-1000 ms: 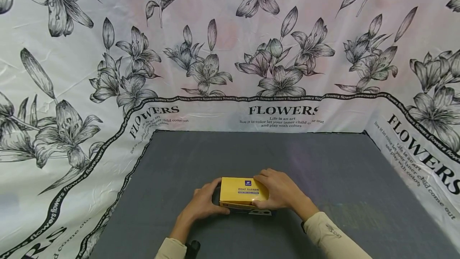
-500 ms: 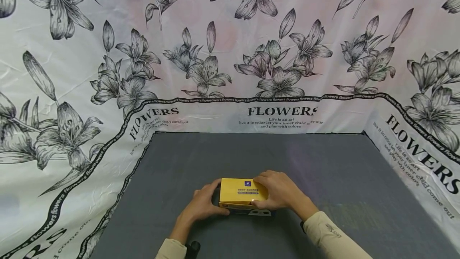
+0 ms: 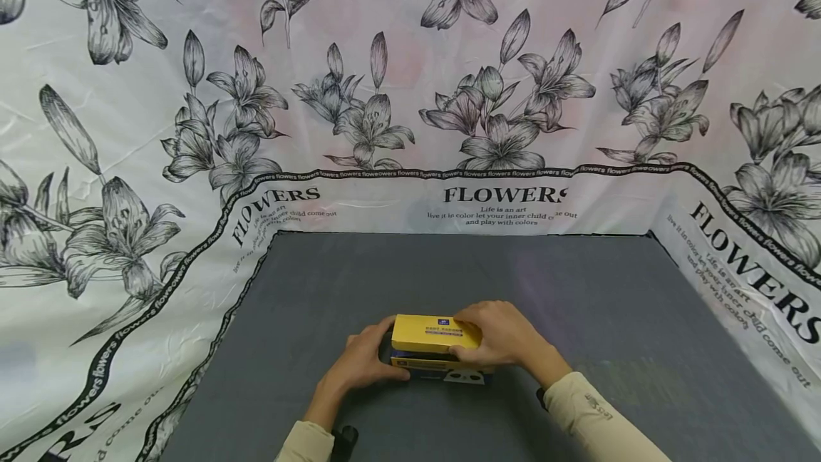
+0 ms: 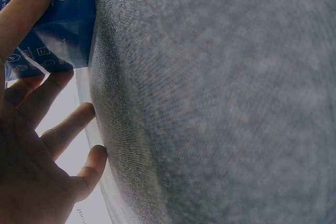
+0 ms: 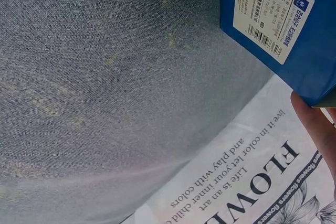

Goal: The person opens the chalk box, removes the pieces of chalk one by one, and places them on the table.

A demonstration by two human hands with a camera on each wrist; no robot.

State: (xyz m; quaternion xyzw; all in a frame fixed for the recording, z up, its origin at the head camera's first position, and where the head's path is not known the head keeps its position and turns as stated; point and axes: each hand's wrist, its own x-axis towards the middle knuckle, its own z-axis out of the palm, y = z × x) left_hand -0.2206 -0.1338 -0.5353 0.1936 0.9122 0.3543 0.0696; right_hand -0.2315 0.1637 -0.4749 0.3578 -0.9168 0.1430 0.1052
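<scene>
A small box with a yellow top and blue sides sits on the dark grey table in the head view. Its lid [image 3: 420,334] is tilted up, leaving a dark gap above the box body [image 3: 417,364]. My left hand [image 3: 367,360] holds the body at its left end, thumb in front and fingers behind. With thumb and fingers, my right hand [image 3: 503,334] grips the lid's right end. The left wrist view has the blue side [image 4: 68,35] between thumb and fingers. In the right wrist view, a fingertip [image 5: 310,114] touches the blue box end [image 5: 315,69], which bears a white label [image 5: 273,14].
The grey tabletop [image 3: 321,284] spreads out around the box. A white cloth [image 3: 500,216] with printed flowers and lettering borders it at the back and both sides. A dark band [image 3: 345,440] shows at the left wrist.
The lid's front edge has risen and a gap has opened between it and the body. My right hand has moved slightly up with the lid; the left stays in place.
</scene>
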